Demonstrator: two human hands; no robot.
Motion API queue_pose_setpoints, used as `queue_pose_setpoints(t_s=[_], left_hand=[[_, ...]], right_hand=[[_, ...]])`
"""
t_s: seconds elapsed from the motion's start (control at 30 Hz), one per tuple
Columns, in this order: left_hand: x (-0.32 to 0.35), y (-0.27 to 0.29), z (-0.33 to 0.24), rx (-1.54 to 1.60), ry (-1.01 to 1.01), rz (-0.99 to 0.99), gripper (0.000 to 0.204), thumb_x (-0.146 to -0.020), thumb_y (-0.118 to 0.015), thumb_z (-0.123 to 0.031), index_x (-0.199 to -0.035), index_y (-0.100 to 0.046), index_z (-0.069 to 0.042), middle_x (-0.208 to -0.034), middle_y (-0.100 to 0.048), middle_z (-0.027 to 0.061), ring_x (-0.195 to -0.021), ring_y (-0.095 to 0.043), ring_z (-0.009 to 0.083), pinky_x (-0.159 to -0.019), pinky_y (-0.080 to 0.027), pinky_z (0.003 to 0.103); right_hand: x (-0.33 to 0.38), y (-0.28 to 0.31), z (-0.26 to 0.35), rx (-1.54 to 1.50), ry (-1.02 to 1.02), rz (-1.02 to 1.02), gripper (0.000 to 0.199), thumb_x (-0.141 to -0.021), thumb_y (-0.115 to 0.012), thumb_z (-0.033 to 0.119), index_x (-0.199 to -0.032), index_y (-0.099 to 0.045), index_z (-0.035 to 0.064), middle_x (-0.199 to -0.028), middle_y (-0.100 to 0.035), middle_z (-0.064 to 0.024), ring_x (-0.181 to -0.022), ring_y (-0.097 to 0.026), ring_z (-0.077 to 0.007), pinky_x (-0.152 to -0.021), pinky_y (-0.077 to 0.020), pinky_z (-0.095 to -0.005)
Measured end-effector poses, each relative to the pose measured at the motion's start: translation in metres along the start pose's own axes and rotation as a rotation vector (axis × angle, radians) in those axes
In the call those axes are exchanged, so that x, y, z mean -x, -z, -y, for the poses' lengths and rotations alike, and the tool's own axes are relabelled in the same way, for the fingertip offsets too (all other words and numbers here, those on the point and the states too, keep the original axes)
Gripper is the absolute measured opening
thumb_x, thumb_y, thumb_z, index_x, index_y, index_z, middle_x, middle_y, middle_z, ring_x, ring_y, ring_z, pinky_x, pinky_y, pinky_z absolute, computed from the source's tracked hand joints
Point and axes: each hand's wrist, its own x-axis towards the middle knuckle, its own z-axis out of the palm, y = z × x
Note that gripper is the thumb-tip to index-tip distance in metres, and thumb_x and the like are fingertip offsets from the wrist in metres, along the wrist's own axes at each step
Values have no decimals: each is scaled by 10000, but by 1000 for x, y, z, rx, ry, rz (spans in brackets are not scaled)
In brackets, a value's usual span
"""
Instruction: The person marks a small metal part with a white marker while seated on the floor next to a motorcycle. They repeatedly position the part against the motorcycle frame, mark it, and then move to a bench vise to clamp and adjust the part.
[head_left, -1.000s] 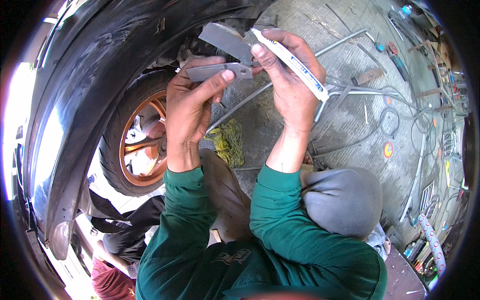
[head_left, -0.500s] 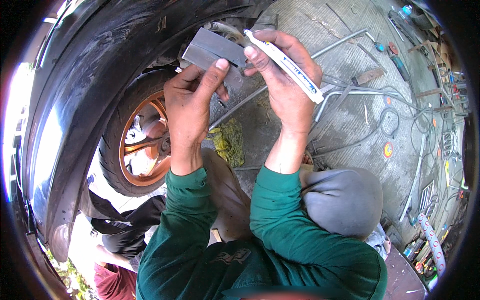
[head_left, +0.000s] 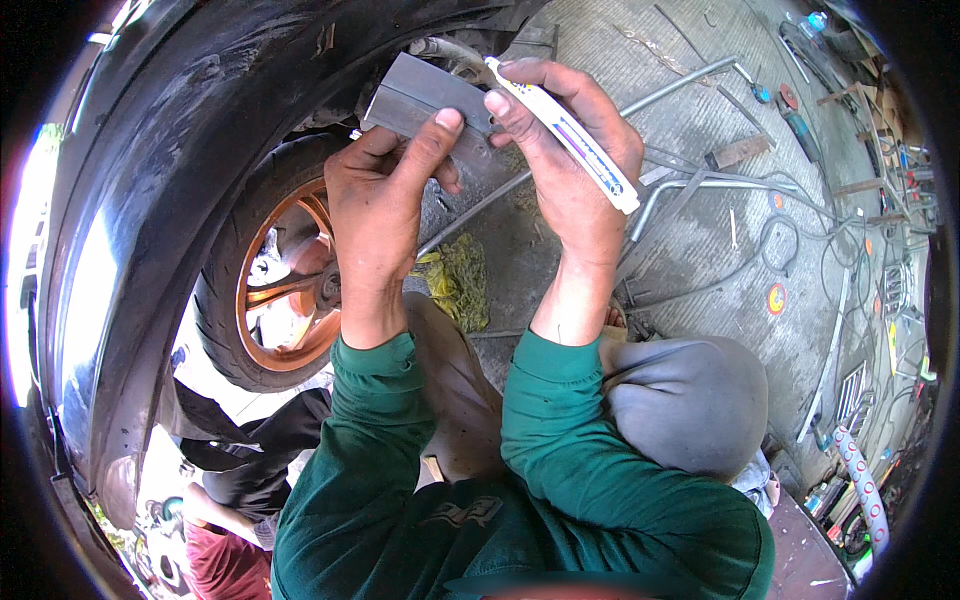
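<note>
My left hand (head_left: 385, 195) pinches a dark grey brake pad (head_left: 418, 85) between thumb and fingers. A groove runs along the pad's flat face, and my thumb presses its near edge. My right hand (head_left: 580, 160) grips a slim white squeeze tube (head_left: 575, 135) with blue and purple print. The tube lies slantwise across that hand, its narrow end up by the pad's right side. Thumb and forefinger hold it near that end. Some of my right fingers curl behind, partly hidden, close to the pad.
A black fender (head_left: 130, 200) arches over the left side. Below it is a tire with an orange rim (head_left: 290, 345). A yellow-green rag (head_left: 460, 285), a long metal bar (head_left: 685, 80) and an angle grinder (head_left: 795, 122) lie on the concrete floor. Another person's maroon sleeve (head_left: 225, 560) shows lower left.
The squeeze tube has rolled slightly in my right hand, so purple print now shows. My left thumb and the brake pad have shifted a little. The other person lower left has moved.
</note>
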Motion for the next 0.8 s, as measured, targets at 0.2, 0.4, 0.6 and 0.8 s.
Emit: queue_pose_setpoints(t_s=[0.2, 0.4, 0.6, 0.8], left_hand=[[-2, -1, 2, 22, -18, -7, 196, -937, -774, -144, -980, -736, 44, -878, -734, 108, -636, -625, 140, -584, -509, 285], [-2, -8, 3, 93, -29, -54, 185, -948, -761, -134, -983, -735, 46, -875, -727, 97, -674, -625, 138, -620, -516, 291], [-1, -10, 2, 180, -45, -88, 181, -956, -749, -130, -987, -742, 48, -852, -724, 94, -673, -630, 142, -633, -518, 285], [2, -11, 1, 178, -53, -103, 185, -951, -753, -133, -970, -751, 52, -864, -737, 112, -662, -645, 148, -629, -524, 279]], right_hand=[[-1, 2, -4, 63, 44, 22, 189, -874, -817, 80, -1043, -753, 25, -873, -738, -68, -755, -711, -114, -649, -556, -248], [-5, 6, 2, 31, 205, -39, 157, -920, -761, 147, -986, -723, 10, -852, -702, -65, -718, -661, -129, -649, -514, -253], [2, 6, 14, -91, 118, 96, 227, -954, -701, 170, -996, -614, -35, -908, -650, -74, -774, -617, -104, -694, -509, -242], [8, 2, 16, -121, 4, 126, 291, -948, -755, 227, -980, -622, -29, -896, -641, -52, -770, -592, -73, -678, -485, -219]])
